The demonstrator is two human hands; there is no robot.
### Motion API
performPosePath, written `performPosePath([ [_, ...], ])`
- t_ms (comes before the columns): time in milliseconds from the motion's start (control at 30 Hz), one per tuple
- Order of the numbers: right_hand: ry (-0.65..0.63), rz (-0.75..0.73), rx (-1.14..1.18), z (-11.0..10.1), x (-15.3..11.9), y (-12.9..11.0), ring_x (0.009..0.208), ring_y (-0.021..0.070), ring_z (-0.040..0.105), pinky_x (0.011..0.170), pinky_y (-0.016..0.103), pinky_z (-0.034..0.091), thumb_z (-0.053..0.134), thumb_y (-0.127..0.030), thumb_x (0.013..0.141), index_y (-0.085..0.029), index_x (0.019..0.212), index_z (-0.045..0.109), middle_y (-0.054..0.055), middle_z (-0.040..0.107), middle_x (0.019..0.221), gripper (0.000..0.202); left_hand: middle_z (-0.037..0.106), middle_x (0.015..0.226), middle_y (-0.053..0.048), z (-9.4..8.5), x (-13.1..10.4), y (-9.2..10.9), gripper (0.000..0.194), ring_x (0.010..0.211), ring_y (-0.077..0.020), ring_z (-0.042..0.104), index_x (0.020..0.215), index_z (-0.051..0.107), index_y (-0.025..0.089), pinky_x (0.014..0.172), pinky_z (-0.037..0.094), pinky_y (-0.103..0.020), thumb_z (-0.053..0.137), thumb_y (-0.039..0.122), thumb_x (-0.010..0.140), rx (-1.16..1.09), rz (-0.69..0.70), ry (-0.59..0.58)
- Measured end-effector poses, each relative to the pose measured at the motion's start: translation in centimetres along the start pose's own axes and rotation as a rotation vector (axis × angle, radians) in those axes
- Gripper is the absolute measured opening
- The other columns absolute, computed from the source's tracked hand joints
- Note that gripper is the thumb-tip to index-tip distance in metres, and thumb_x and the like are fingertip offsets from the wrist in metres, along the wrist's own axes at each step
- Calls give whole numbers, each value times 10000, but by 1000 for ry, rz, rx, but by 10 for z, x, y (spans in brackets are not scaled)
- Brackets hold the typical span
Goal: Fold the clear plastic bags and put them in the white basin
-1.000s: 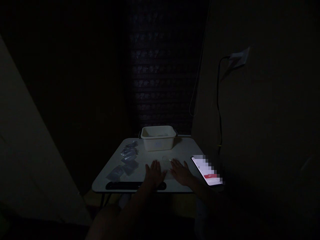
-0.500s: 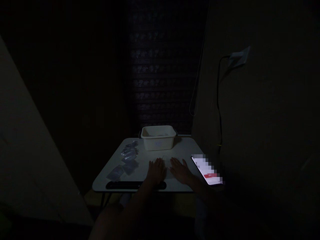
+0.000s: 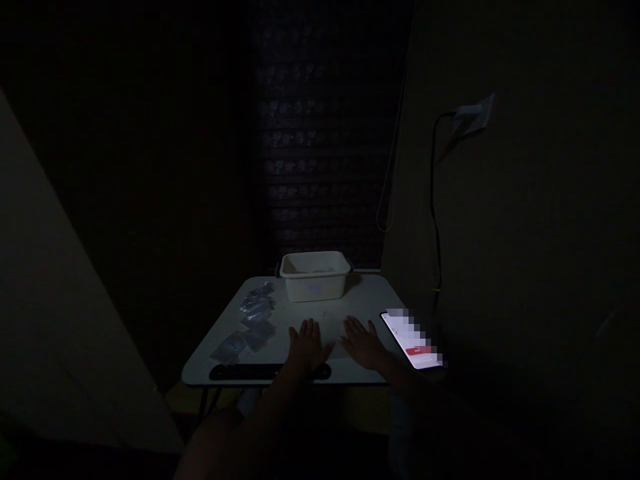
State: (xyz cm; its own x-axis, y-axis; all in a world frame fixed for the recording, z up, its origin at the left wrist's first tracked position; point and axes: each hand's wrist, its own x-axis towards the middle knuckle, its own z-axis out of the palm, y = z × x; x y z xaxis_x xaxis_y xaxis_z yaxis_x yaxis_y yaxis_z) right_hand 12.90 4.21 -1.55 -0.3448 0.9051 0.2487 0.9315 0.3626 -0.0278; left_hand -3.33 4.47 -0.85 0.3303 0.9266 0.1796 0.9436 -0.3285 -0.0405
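So, left hand (image 3: 305,347): nearer than the tub, palm down and open, fingers fanned, at the clear plastic bag's left side.
Right hand (image 3: 363,343): near and right of the tub, flat, thumb apart; hidden contact can't be told.
Clear plastic bag (image 3: 330,327): in front of the tub, faint, between the hands.
White plastic tub (image 3: 315,287): at the folding table (image 3: 300,311)'s far side, clear plastic inside.
Plastic packets (image 3: 257,333): overlapping row, left and nearward of the tub.
Black slotted strip (image 3: 245,372): nearest edge from the tub, crossed by the left forearm.
Smartphone (image 3: 413,340): right and nearward of the tub, lit, beside the right hand.
Window blind (image 3: 295,167): behind the tub.
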Motion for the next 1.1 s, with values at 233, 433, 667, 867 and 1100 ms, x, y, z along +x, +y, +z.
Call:
performPosePath([
  [233,17,9,-12,3,-1,4,1105,204,180,845,475,96,102,-430,751,-153,1151,266,88,258,1207,514,220,1212,-149,4,0,-2,685,1100,-293,130,1148,261,79,799,103,-524,91,549,679,0,-62,3],
  [433,52,44,-16,-4,4,9,1110,180,169,856,431,121,111,-406,758,-196,1153,259,48,248,1216,471,263,1182,-187,-6,-3,-5,600,1082,-303,170,1121,292,53,788,136,-511,134,472,722,35,-144,86],
  [667,80,171,54,-34,18,13,1120,152,131,874,375,121,88,-398,762,-142,1173,208,59,229,1225,499,544,792,-93,-30,-13,28,220,804,-202,461,800,508,135,728,295,-373,333,228,704,57,406,51],
  [867,70,214,95,-31,17,22,1119,151,132,870,378,112,113,-396,761,-142,1171,212,58,227,1225,493,559,753,-134,-25,-15,35,189,701,-195,505,731,537,93,619,369,-311,375,81,636,41,513,-59],
  [1100,33,221,131,-31,16,23,1110,164,162,863,400,106,110,-409,757,-163,1173,204,57,242,1219,493,565,742,-146,-25,-13,39,216,690,-214,518,720,551,84,592,390,-311,353,48,642,-36,438,-118],
])
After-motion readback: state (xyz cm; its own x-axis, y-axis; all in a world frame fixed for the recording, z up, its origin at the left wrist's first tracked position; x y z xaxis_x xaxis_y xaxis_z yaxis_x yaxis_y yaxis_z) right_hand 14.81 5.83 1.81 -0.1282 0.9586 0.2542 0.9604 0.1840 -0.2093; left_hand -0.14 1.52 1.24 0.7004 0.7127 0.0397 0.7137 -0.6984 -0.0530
